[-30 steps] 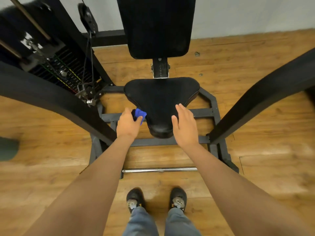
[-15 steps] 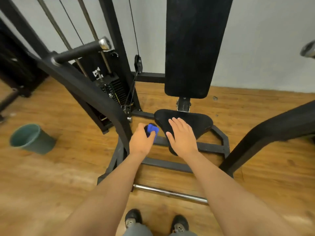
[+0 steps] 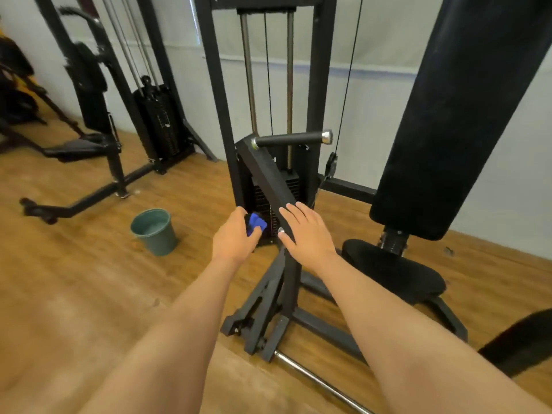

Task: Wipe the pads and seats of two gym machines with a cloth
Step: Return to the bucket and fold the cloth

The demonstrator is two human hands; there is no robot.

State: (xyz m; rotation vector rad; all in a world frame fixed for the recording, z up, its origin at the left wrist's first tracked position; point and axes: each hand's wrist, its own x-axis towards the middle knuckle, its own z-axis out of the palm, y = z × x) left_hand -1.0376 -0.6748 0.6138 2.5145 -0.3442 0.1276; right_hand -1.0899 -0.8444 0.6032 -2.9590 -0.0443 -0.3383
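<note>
My left hand (image 3: 234, 239) grips a bunched blue cloth (image 3: 256, 223), held in the air in front of the weight stack. My right hand (image 3: 307, 231) is stretched out with straight fingers over the machine's slanted black arm (image 3: 265, 174); I cannot tell whether it touches it. This machine's black seat (image 3: 397, 268) lies low at the right, under its tall black back pad (image 3: 457, 115). A second machine stands at the far left with its own black seat (image 3: 76, 149) and back pad (image 3: 88, 91).
A grey-green bucket (image 3: 155, 231) stands on the wooden floor left of my hands. The weight stack frame (image 3: 221, 115) with cables rises straight ahead. A chrome bar (image 3: 322, 382) lies low on the floor by the machine's base. Open floor stretches to the left.
The view has swung up and to the left, away from the seat. Both hands left the seat and now hover by the machine's arm; the left still holds the cloth.
</note>
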